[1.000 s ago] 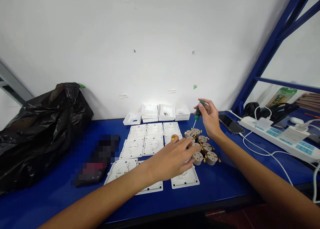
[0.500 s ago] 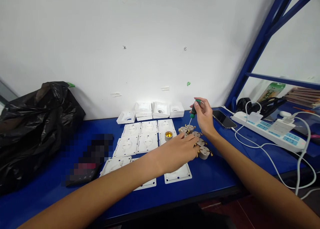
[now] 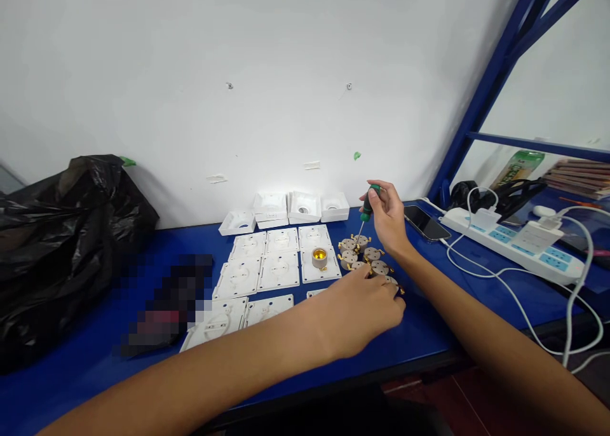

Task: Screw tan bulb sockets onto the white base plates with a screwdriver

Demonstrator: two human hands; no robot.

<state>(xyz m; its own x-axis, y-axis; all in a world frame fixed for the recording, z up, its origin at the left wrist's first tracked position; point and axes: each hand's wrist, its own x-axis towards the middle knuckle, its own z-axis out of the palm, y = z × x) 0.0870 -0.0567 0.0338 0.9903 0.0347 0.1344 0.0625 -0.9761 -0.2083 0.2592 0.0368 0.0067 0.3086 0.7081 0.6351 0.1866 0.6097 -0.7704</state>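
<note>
My right hand (image 3: 389, 218) is closed round the dark green handle of a screwdriver (image 3: 366, 208), which points down. Its tip is among the far pieces of a group of round ceramic lamp sockets (image 3: 348, 258) with brass terminals; exact contact is too small to tell. My left hand (image 3: 365, 309) lies over the near sockets with bent fingers. Its fingertips are partly hidden, and what they hold, if anything, I cannot make out. One lamp socket (image 3: 319, 258), gold inside, stands open side up on a white square plate (image 3: 309, 273).
More white plates (image 3: 279, 271) lie in rows, with square white covers (image 3: 305, 207) stacked along the wall. To the right are a phone (image 3: 426, 224), a power strip (image 3: 515, 244) and looping white cables. A black plastic bag (image 3: 71, 252) and a blurred dark object (image 3: 166, 309) occupy the left.
My left hand has moved from beside the screwdriver's tip toward the near right sockets, uncovering more of the group. My right hand keeps the screwdriver in nearly the same place.
</note>
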